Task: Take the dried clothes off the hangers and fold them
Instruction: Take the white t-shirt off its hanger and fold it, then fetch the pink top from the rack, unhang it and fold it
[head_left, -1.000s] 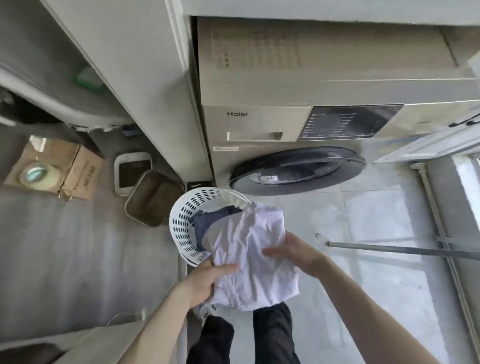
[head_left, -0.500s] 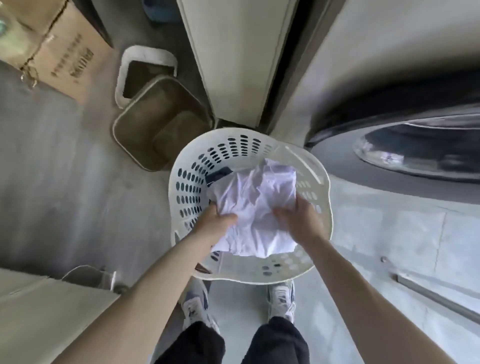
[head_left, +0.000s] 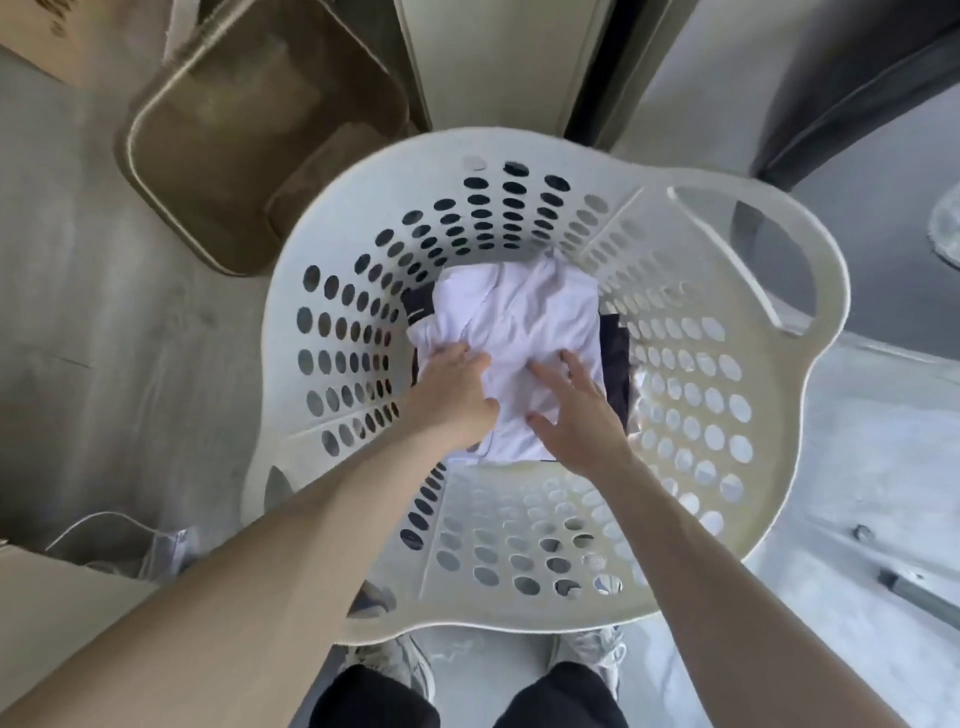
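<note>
I judge this piece nearly done: the folded white garment lies mid-basket atop dark clothes showing at 3 o'clock, my left hand gripping its 9 o'clock edge, my right hand spread flat on it, only letting go left.

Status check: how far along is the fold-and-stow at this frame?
Done: the white garment is folded and lies in the basket on top of a dark garment. In hand: the left hand grips its left edge; the right hand lies open over it, fingers spread. Left: letting go. No hangers or other clothes are in view, so the remaining load cannot be told.
</note>
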